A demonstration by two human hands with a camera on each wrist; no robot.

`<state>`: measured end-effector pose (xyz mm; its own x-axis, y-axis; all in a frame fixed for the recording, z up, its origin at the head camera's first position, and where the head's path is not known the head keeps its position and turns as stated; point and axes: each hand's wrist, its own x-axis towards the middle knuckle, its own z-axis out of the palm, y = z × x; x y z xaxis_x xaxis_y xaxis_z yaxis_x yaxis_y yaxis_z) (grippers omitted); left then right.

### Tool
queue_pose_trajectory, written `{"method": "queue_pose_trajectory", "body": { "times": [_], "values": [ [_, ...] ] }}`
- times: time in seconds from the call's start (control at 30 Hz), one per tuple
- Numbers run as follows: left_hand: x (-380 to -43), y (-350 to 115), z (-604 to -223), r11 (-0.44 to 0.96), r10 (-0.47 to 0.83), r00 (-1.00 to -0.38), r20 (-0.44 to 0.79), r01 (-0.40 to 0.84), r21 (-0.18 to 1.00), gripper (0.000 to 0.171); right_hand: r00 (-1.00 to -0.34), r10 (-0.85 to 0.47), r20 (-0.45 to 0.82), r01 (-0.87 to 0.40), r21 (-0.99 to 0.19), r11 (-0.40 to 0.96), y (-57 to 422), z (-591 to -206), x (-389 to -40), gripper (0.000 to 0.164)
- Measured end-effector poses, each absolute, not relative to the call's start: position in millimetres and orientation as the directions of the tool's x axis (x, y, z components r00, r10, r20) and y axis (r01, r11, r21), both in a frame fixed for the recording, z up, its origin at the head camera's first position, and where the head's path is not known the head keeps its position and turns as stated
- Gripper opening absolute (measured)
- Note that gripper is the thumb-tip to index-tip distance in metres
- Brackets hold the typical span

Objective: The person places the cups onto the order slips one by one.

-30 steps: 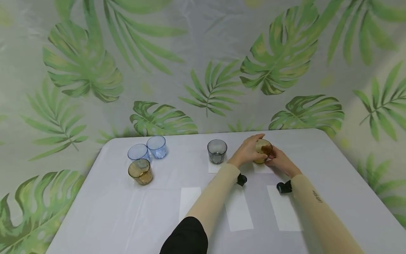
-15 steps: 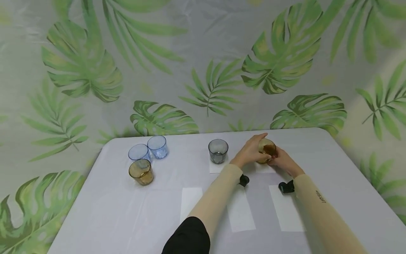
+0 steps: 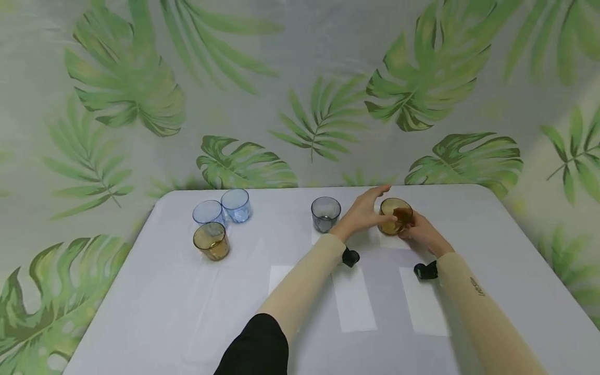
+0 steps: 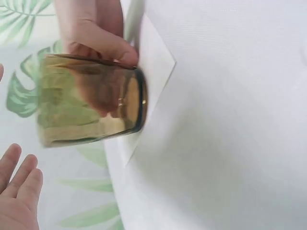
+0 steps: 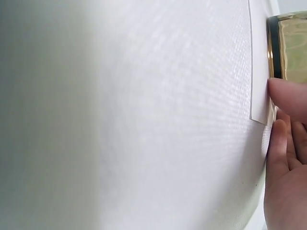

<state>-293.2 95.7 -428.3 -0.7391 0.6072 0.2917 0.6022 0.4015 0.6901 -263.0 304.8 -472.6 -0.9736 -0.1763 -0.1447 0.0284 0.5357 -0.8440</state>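
Observation:
An amber glass (image 3: 396,207) stands upright on a white paper (image 4: 160,60) at the table's far right. My right hand (image 3: 425,233) holds it low on its right side; in the right wrist view the thumb (image 5: 288,96) lies by the glass's base. Part of that hand shows through the amber wall in the left wrist view. My left hand (image 3: 360,214) is spread at the glass's left, and in its own wrist view the fingers (image 4: 31,184) are apart from it. Just left of this hand is a grey glass (image 3: 325,212), upright.
On the left of the white table (image 3: 154,291) stand two blue glasses (image 3: 238,208) and a second amber glass (image 3: 214,245), close together. White paper strips (image 3: 354,304) lie under and between my forearms. A leaf-patterned cloth (image 3: 309,104) hangs behind the table.
My left hand has come away from the amber glass toward the left, its fingers spreading. The right hand stays at the glass. The head view has tilted slightly down.

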Motion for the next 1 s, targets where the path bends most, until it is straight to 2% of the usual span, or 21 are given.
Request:
{"method": "queue_pose_trajectory", "body": {
  "times": [0.2, 0.47, 0.63, 1.0],
  "values": [
    [-282, 84, -415, 0.354, 0.595, -0.735, 0.324, 0.602, 0.716, 0.081, -0.973, -0.186, -0.139, 0.022, -0.853, 0.522, 311, -470, -262, 0.071],
    [-274, 75, -412, 0.308, 0.644, -0.677, 0.356, 0.655, 0.69, 0.079, -0.971, -0.17, -0.17, 0.065, -0.867, 0.494, 307, -470, -262, 0.075],
    [-272, 70, -411, 0.27, 0.658, -0.649, 0.382, 0.677, 0.685, 0.079, -0.97, -0.193, -0.146, 0.031, -0.867, 0.497, 309, -474, -267, 0.073],
    [-262, 30, -405, 0.232, 0.654, -0.667, 0.358, 0.627, 0.744, 0.081, -0.966, -0.215, -0.145, 0.025, -0.878, 0.478, 308, -475, -263, 0.076]
  ]
}}
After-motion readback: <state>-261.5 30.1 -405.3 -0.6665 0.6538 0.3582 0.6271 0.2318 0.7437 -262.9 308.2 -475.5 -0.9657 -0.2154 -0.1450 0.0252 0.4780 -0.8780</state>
